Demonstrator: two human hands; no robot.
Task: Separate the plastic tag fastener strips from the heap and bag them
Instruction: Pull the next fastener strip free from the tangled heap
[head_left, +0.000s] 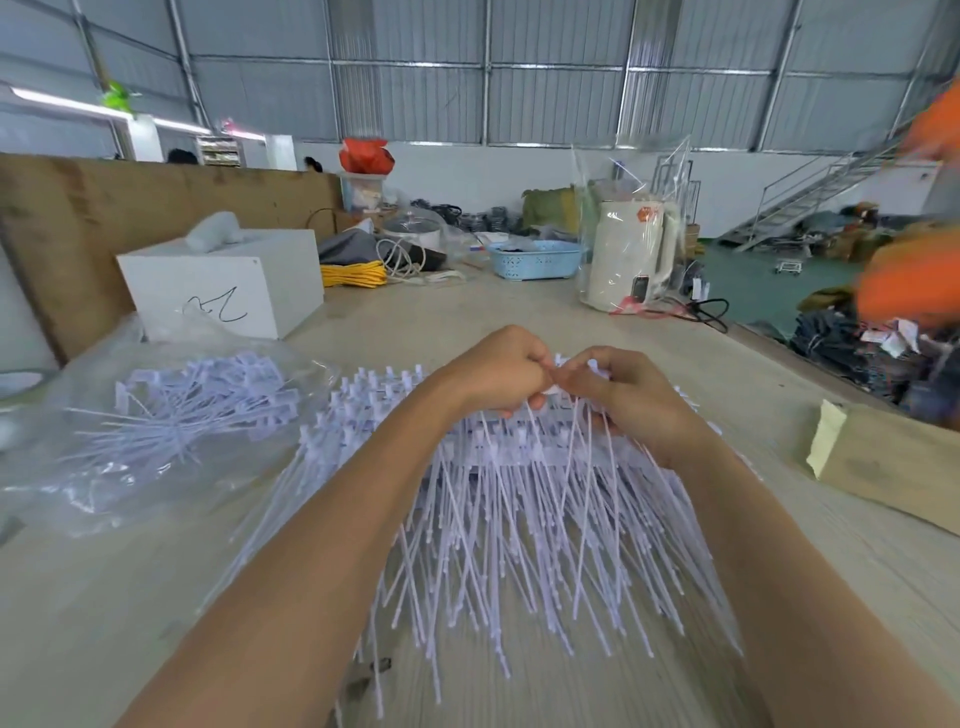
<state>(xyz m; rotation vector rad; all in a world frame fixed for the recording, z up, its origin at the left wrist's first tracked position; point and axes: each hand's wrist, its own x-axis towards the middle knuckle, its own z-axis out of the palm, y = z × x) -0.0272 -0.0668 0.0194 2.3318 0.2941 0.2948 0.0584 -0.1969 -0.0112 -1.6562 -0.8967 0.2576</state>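
We pinched a fastener strip (553, 387) between left hand (493, 376) and right hand (623, 400) (fingertips hid it), above the blurred heap (519, 519).

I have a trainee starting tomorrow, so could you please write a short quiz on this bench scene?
1. True or false: both hands, left and right, are working at the far edge of the heap of strips.
2. Where do the bagged strips lie? A. clear bag on the left; B. blue basket.
3. What pale appliance stands beyond the hands, to the right?

Key: 1 true; 2 A; 3 kettle.
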